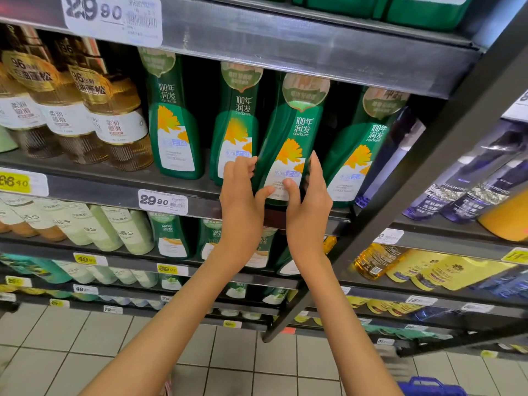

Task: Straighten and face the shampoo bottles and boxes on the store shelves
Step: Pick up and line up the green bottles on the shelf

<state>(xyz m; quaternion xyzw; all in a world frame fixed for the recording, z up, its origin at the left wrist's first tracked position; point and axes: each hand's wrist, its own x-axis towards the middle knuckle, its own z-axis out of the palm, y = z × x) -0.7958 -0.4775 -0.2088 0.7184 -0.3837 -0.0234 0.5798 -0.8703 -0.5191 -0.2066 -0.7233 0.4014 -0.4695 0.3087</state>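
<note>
The dark metal shelving [314, 47] fills the view, its boards stacked down toward the pale tiled floor [71, 338]. On the board the arms reach up to stands a row of four green shampoo bottles [174, 132], with amber bottles [114, 121] to their left and purple bottles [468, 192] beyond the upright post on the right. The third green bottle [291, 138] from the left sits at the board's front edge, label facing out, and leans with its cap toward the right. Both hands have it near its base. The left hand [243, 195] curls its fingers round the bottle's left edge, thumb laid on the front. The right hand [310, 198] presses its thumb onto the label while its fingers run up the right side; whether they wrap behind is hard to tell. A white price tag [163, 201] reading 29.90 sits on the rail just left of the left hand.
</note>
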